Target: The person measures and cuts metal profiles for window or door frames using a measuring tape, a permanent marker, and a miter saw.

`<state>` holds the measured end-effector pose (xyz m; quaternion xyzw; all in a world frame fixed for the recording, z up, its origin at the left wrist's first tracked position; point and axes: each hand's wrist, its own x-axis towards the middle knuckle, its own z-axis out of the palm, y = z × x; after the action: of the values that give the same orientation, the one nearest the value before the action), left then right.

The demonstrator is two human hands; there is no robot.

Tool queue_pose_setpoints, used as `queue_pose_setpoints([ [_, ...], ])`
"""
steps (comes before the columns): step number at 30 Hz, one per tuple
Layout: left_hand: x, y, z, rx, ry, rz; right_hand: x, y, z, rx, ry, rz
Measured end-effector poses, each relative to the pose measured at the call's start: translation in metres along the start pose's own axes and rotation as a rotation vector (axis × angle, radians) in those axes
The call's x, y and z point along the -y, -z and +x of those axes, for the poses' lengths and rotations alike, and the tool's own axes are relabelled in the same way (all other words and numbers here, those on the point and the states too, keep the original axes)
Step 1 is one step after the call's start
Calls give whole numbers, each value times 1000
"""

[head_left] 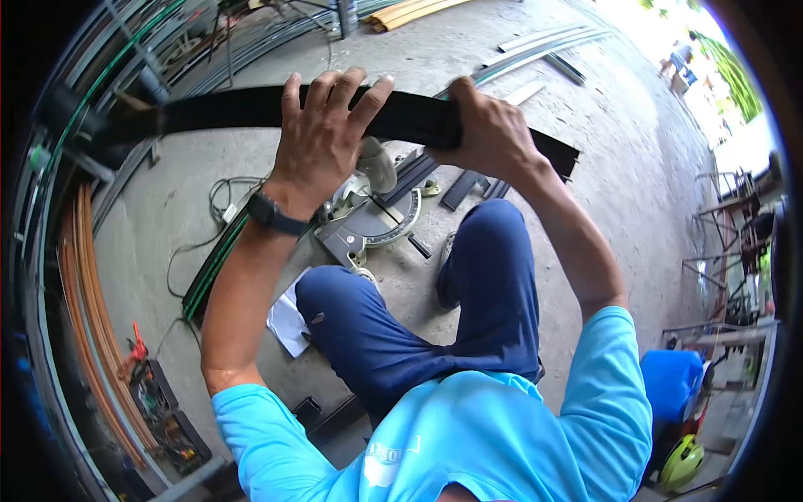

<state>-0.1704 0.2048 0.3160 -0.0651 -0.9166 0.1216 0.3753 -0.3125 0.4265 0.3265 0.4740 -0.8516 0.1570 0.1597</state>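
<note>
Holding a long black metal bar point(251, 107) up in front of us, we grip it with both hands: the left hand point(322, 125) wraps over its top with fingers spread and curled around the far edge, the right hand point(489, 130) is closed tight around it a little further along. The bar runs across the view, its left end out toward a rack of stock, its right end point(556, 155) sticking out past the right hand. It hangs in the air, well above the miter saw point(372, 213) that sits on the concrete floor point(602, 125) just beyond our knees. We crouch in blue trousers point(493, 284), a dark watch point(272, 213) on the left wrist. Short black offcuts point(464, 188) lie beside the saw, so as we judge it some cutting looks done already; this bar is not yet laid on the saw bed, so positioning and cutting look left. A white paper point(288, 322) lies by the left knee, cables point(213, 201) trail over the floor, copper-coloured strips point(84, 284) curve along the left, an open toolbox point(163, 410) sits lower left, a yellow-green helmet point(682, 460) lower right.
</note>
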Motion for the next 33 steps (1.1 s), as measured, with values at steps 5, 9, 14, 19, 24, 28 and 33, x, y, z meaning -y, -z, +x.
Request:
queue_pose_setpoints([
  [5,-20,33,7,-126,2,-305,-98,-19,-72,-119,-363,36],
  [9,-21,24,-29,-66,60,-411,-148,-61,-148,-174,-758,119],
  [14,-22,0,-68,45,200,-536,-193,-148,-217,-224,-1164,224],
  [19,-9,-29,-111,73,411,-540,-241,-241,-264,-281,-1450,129],
  [24,5,-93,-194,260,932,-664,-277,-299,-293,-186,-1709,-16],
  [28,-9,-162,-290,515,1207,-884,-300,-363,-320,-178,-1817,-98],
  [33,-61,-251,-364,704,1299,-1225,-282,-386,-304,-62,-1825,19],
])
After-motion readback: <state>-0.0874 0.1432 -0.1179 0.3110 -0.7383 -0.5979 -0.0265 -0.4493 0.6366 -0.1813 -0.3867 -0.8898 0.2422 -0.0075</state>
